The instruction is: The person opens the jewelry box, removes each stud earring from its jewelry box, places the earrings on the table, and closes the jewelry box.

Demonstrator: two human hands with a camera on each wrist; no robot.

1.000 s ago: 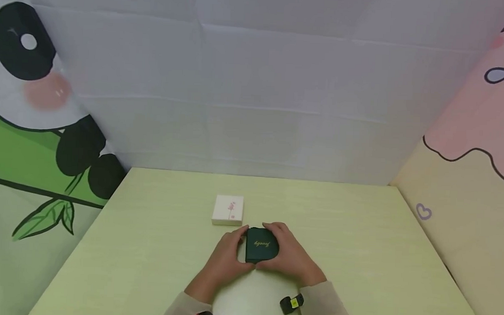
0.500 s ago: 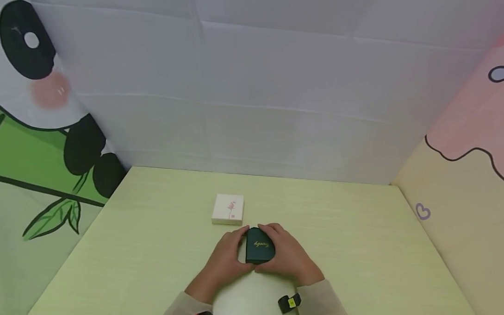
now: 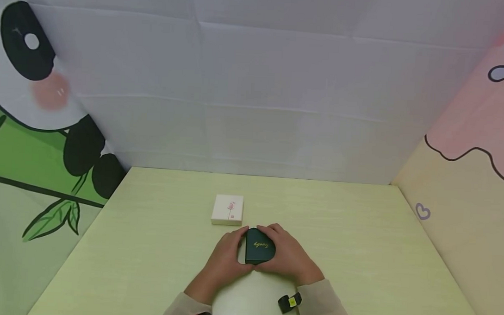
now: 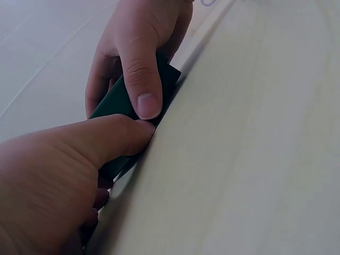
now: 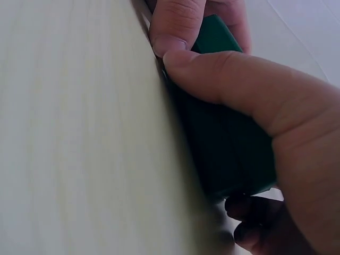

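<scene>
Right grip (image 3: 291, 256) edged inward; it and left grip (image 3: 228, 253) pinch green box (image 3: 259, 251), partly hidden.

1. From where I'm standing, the small box (image 3: 259, 246) is sitting between the left hand (image 3: 228, 254) and the right hand (image 3: 288, 254).
2. Both hands are meeting along its near side.
3. The flat box (image 3: 227, 210) is lying on the table (image 3: 149, 228), behind and left of it, apart.
4. The back wall (image 3: 254, 92) is rising behind everything; the left wall (image 3: 43, 168) and right wall (image 3: 463, 192) are flanking the table.
</scene>
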